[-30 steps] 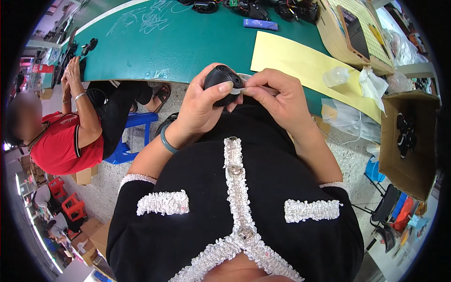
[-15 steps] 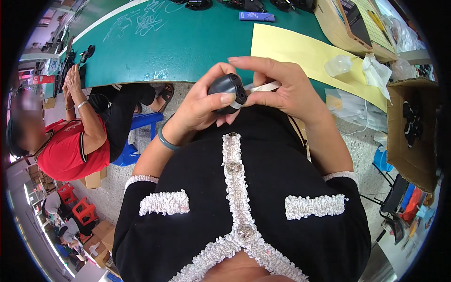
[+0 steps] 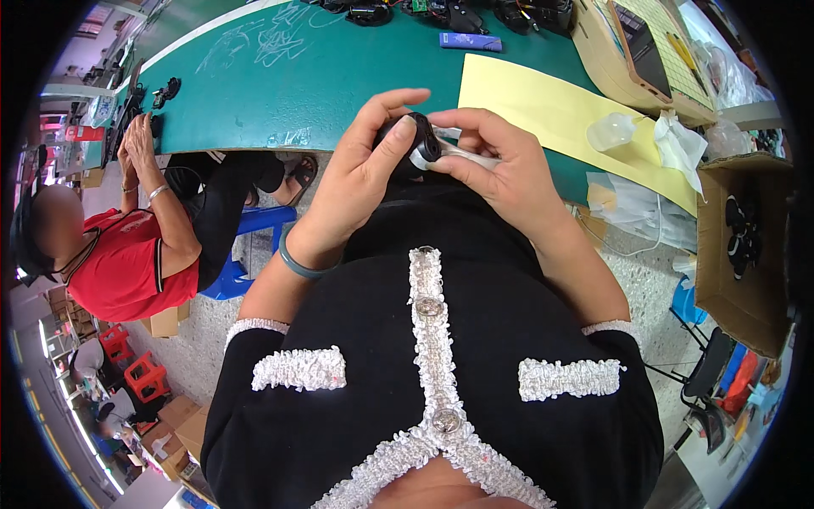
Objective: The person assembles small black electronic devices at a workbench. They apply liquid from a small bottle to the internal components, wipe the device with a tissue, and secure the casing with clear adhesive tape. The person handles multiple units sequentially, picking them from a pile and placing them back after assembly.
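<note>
A glossy black rounded device (image 3: 431, 149) with small openings in its end face is up in front of my body, at the near edge of the bench. My left hand (image 3: 360, 178) is closed round it, the thumb pressed along its top; the fingers underneath are mostly hidden. From the right, my right hand (image 3: 509, 165) pinches a thin folded white cloth or tissue (image 3: 468, 156) between thumb and fingers. One end of this white piece lies against the device's lower edge.
The green bench (image 3: 339, 76) carries a yellow sheet (image 3: 526, 106), a blue-purple box (image 3: 471, 41), a translucent bottle (image 3: 610, 131) and a crumpled tissue (image 3: 678, 144). Black electronics line the far edge. An open cardboard box (image 3: 721, 293) stands right. A person in red (image 3: 136, 263) sits left.
My left hand has turned the device, so its end face now stands more upright. Both hands have shifted slightly, and the white piece now reaches the device's lower edge.
</note>
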Demonstrator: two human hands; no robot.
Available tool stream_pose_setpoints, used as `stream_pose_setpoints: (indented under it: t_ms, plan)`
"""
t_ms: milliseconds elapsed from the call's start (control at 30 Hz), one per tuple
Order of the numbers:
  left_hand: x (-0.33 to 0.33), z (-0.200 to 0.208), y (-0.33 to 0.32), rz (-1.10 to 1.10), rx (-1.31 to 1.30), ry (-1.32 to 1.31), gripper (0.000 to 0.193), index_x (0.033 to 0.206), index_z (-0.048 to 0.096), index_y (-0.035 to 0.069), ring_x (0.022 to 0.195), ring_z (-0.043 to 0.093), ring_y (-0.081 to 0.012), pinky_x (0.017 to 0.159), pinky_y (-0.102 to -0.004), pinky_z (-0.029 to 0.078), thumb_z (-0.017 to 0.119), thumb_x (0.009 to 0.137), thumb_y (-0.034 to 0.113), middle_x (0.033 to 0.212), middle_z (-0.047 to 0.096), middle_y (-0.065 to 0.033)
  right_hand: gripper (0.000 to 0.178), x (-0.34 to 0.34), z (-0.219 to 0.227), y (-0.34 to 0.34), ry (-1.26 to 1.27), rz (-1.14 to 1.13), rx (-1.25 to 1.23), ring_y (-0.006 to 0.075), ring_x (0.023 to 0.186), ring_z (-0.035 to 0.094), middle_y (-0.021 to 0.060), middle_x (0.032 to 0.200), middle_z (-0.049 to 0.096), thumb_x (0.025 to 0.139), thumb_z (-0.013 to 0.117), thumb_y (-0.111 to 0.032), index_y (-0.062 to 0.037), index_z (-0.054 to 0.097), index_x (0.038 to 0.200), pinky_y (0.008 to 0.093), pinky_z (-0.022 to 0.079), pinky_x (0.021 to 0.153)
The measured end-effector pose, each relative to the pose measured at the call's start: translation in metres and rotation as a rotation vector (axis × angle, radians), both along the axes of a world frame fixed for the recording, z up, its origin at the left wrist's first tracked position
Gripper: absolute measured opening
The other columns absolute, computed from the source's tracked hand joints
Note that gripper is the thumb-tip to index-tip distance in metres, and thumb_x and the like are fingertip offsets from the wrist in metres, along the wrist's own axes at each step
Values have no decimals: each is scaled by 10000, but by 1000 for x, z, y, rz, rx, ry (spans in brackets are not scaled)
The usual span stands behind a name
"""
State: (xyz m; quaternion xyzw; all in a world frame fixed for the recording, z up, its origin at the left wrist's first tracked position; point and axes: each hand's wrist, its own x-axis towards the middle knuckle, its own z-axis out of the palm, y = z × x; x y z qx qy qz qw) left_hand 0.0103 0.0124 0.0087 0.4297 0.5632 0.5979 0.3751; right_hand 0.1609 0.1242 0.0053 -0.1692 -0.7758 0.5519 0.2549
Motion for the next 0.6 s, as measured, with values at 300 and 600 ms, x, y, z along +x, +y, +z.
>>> stream_pose_setpoints:
  t_ms: [300,600]
  plan:
    - [0,-18,-1,55,76,-496,289,1220,449,81,813,545,-149,636,-293,439,408,1019,285,934,547,-57,163,3,-9,-1,65,-6,80,193,730,601,78,821,633,852,656,-166,-37,640,948,290,463,652]
    - [1,-16,-5,9,22,-397,388,1227,428,60,873,548,-156,720,-286,454,608,913,201,989,532,-66,127,9,3,-2,-36,4,-38,151,752,592,61,817,643,860,643,-135,-12,644,892,267,458,688]
